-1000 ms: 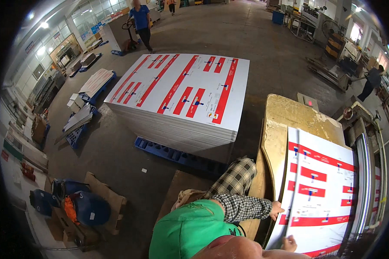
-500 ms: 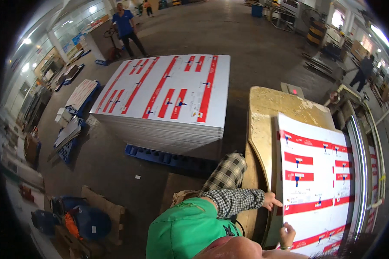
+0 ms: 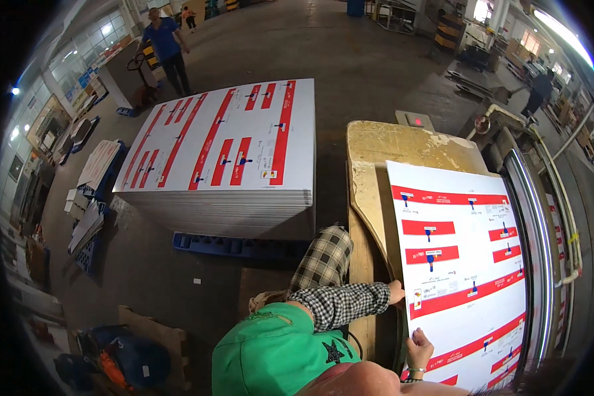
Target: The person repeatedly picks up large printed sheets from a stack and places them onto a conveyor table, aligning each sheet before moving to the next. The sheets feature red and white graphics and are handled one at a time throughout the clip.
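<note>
Slid farther onto the table [image 3: 376, 152], printed sheet [image 3: 462, 264] stays gripped by both hands' fingers, half hidden.

Printed sheet [image 3: 465, 264] lies on the work table [image 3: 402, 145] at right, overhanging its near end. Roller machine [image 3: 541, 218] runs along the sheet's right edge. Left hand [image 3: 396, 291] on the sheet's left edge; right hand [image 3: 419, 346] on the same edge, nearer. Stack of sheets [image 3: 231, 158] left of the table, resting on a pallet [image 3: 237, 245], a gap of floor between them. Bag [image 3: 129, 360] near left on cardboard [image 3: 171, 336]. Person with a pallet truck [image 3: 168, 46] far left, behind the stack. Another person [image 3: 541, 89] far right
</note>
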